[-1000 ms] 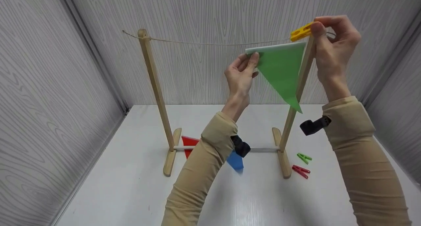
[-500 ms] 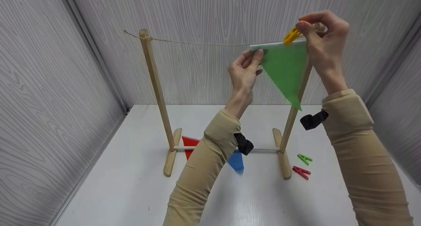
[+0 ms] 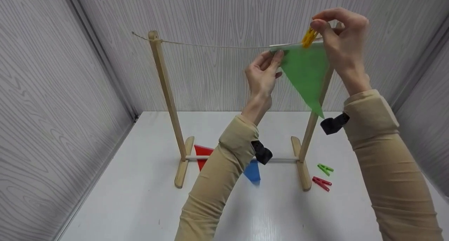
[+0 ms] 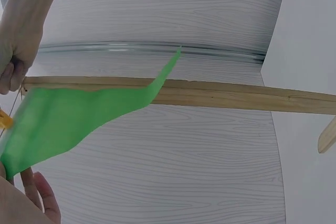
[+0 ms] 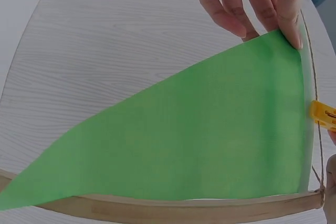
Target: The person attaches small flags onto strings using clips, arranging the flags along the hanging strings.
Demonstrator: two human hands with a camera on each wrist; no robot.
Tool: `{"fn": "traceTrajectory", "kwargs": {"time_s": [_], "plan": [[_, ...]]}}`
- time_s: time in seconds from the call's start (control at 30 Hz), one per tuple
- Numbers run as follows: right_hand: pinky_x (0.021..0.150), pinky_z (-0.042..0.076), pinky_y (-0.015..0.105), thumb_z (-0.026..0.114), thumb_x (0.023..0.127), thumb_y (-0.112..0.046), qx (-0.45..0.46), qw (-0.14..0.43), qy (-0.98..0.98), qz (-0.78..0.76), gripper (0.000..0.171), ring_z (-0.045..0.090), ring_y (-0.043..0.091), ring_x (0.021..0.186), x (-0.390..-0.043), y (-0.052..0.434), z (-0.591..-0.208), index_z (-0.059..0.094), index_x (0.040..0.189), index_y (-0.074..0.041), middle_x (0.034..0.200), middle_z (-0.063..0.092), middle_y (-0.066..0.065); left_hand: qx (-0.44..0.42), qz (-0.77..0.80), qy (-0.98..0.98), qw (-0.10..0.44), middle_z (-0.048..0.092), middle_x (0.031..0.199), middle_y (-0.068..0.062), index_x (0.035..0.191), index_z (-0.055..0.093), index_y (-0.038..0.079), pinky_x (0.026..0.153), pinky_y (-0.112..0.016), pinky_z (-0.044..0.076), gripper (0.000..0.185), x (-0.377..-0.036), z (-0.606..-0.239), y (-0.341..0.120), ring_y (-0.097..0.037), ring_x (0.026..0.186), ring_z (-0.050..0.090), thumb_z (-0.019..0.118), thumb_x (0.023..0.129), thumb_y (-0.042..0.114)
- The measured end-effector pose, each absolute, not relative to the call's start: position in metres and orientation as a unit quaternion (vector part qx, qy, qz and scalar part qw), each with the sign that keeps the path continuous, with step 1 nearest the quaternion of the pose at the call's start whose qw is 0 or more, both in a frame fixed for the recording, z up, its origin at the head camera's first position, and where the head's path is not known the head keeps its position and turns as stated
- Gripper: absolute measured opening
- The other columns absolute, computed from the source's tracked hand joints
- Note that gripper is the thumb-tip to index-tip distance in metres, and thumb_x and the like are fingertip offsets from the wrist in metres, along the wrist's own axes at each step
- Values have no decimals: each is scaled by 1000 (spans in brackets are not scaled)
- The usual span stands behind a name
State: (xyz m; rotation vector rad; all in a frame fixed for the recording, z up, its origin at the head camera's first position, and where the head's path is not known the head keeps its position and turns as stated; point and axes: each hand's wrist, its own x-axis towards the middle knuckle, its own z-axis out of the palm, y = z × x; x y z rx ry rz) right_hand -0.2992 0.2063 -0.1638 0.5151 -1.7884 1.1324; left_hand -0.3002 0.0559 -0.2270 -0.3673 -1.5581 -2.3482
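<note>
A green triangular pennant [image 3: 304, 72] with a white top edge hangs point down by the right end of the string [image 3: 217, 46]. My left hand [image 3: 263, 72] pinches its upper left corner between thumb and fingers. With thumb and index finger, my right hand [image 3: 345, 41] pinches a yellow clothespin [image 3: 309, 37] from above. The clothespin's tip overlaps the pennant's top edge and the string. In the right wrist view, the yellow clothespin [image 5: 323, 115] sits across the string at the white edge of the pennant [image 5: 210, 129].
Two wooden posts [image 3: 168, 100] carry the string and are joined low down by a white rod [image 3: 280, 159]. Behind my left forearm lie a red pennant [image 3: 201, 151] and a blue one [image 3: 253, 172]. A green clothespin [image 3: 325, 169] and a red clothespin [image 3: 321, 183] lie right of the stand.
My right hand has moved left, and the yellow clothespin has tilted down onto the pennant's top edge. My left hand has shifted slightly right and up, raising the pennant's edge to the string.
</note>
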Motion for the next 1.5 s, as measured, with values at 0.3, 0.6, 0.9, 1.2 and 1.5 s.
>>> {"fn": "traceTrajectory", "kwargs": {"time_s": [0.3,0.6,0.9,1.2,1.5], "plan": [[71,52,5,69,94,-22,241,456,-757,402,29,63,-18,78,-299,202,-165,75,99,6,87,61,-33,-125,-819,-540,147,73,118,-18,118,69,-2,65,-18,53,26,-301,-226,57,-3,82,65,67,96,12],[61,44,2,67,96,-18,248,447,-779,362,26,56,-22,73,-297,202,-166,75,102,6,97,76,13,-130,-820,-538,147,73,120,-17,119,69,-2,67,-19,55,26,-299,-225,59,-3,84,66,66,97,13],[71,48,1,69,95,-14,255,415,-796,359,22,57,-22,83,-293,207,-165,75,109,2,105,74,18,-128,-822,-535,145,73,120,-17,118,69,-2,67,-20,55,26,-298,-225,59,-2,83,65,66,97,13],[76,52,4,70,95,-18,256,397,-800,370,28,59,-20,89,-293,209,-168,73,118,-2,109,75,12,-114,-828,-533,132,74,118,-18,117,69,-2,68,-21,55,26,-300,-228,56,-4,83,66,68,96,13],[75,51,3,70,94,-16,264,405,-789,378,33,59,-22,87,-294,210,-174,70,124,-2,117,72,20,-115,-826,-536,132,73,121,-17,124,67,0,71,-22,57,32,-301,-230,53,-8,89,70,70,94,13]]}}
